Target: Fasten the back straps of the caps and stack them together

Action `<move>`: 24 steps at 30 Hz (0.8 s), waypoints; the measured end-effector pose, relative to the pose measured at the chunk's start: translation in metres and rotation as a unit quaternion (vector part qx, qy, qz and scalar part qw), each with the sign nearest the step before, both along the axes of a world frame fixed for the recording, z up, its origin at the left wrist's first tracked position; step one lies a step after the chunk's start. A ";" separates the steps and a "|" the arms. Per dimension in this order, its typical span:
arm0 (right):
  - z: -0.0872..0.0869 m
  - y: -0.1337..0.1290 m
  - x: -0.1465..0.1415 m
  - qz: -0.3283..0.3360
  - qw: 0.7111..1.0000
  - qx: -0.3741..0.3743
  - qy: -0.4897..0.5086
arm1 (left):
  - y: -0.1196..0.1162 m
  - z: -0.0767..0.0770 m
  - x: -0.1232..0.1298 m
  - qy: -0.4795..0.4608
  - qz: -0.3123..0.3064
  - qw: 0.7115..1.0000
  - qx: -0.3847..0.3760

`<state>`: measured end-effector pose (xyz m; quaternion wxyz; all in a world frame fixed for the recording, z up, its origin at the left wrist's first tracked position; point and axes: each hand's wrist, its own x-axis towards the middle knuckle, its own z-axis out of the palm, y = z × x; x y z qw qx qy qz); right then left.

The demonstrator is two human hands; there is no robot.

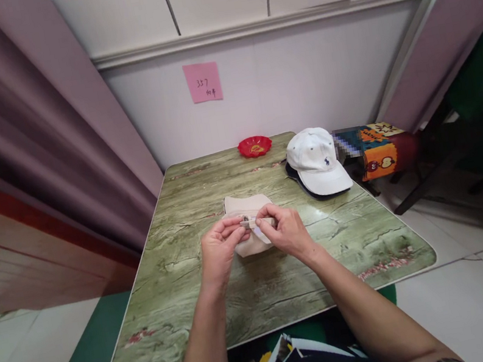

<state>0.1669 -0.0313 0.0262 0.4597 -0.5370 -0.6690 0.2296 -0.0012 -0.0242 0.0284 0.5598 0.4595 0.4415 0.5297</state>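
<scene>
A beige cap (240,204) lies on the table in front of me, its back strap turned toward me. A small metal buckle (247,224) sits on the strap. My left hand (222,251) is closed, thumb and fingers pinching the strap at the buckle's left side. My right hand (289,232) is closed too, pinching the strap (253,223) just right of the buckle. Both hands hide part of the cap, and whether the strap end runs through the buckle is too small to tell.
A white cap (313,153) rests on a dark cap (298,182) at the table's right edge. A red scalloped dish (255,146) stands at the back of the wood-patterned table (168,267). A patterned cloth-covered seat (376,152) is beyond the right edge. A wall stands behind.
</scene>
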 end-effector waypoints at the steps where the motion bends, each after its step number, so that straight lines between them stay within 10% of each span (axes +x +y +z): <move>1: 0.000 0.000 0.000 -0.002 1.000 0.000 0.000 | 0.000 0.000 0.000 -0.001 -0.002 1.000 -0.002; 24: -0.012 0.007 0.012 0.028 0.997 -0.058 0.034 | 0.002 0.000 0.002 -0.090 -0.002 0.995 -0.050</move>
